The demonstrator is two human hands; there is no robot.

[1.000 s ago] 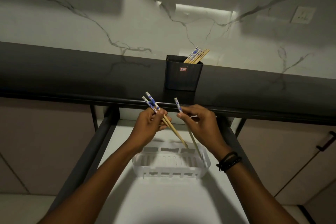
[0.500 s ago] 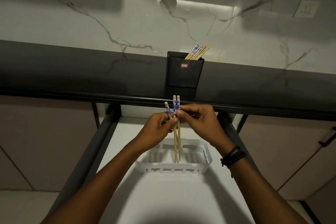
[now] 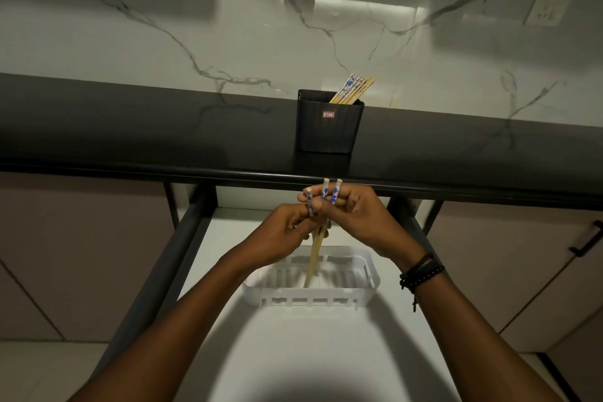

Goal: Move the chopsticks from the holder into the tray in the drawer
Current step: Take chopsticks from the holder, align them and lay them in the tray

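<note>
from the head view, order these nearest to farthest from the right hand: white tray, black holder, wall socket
1. white tray: just below and toward the viewer from the right hand, in the open drawer.
2. black holder: on the counter, above and behind the hand, chopsticks still in it.
3. wall socket: high on the marble wall, far off to the right.

Three blue-patterned bamboo chopsticks (image 3: pixel 318 238) stand bunched, tips in the white slotted tray (image 3: pixel 372 274); more lean in the black holder (image 3: pixel 329 127).
</note>
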